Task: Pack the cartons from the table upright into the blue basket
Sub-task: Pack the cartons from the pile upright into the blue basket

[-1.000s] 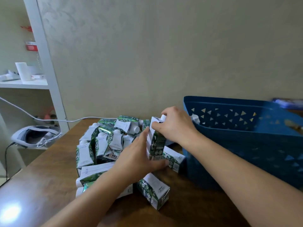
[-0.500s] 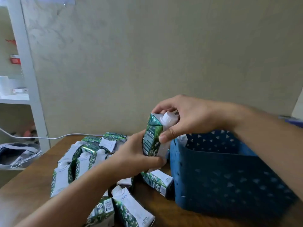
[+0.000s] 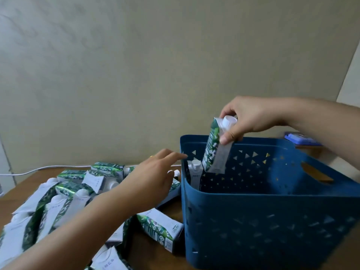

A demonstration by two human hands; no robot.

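My right hand [image 3: 251,119] grips a green and white carton [image 3: 214,151] by its top, near the white cap. The carton hangs almost upright over the blue basket [image 3: 272,221], its lower half below the rim at the far left corner. One carton [image 3: 195,173] stands upright inside that corner. My left hand [image 3: 153,176] hovers over the table just left of the basket, fingers straight and holding nothing. Several green and white cartons [image 3: 64,193] lie piled on the wooden table [image 3: 153,252] to the left.
A carton [image 3: 158,228] lies on its side against the basket's left wall. A white cable [image 3: 39,169] runs along the table's far edge. A blue object [image 3: 300,138] sits behind the basket at the right. The wall stands close behind.
My right hand has carried the carton rightward from beside the basket to above its inside. My left hand has let go of the carton and stayed by the pile.
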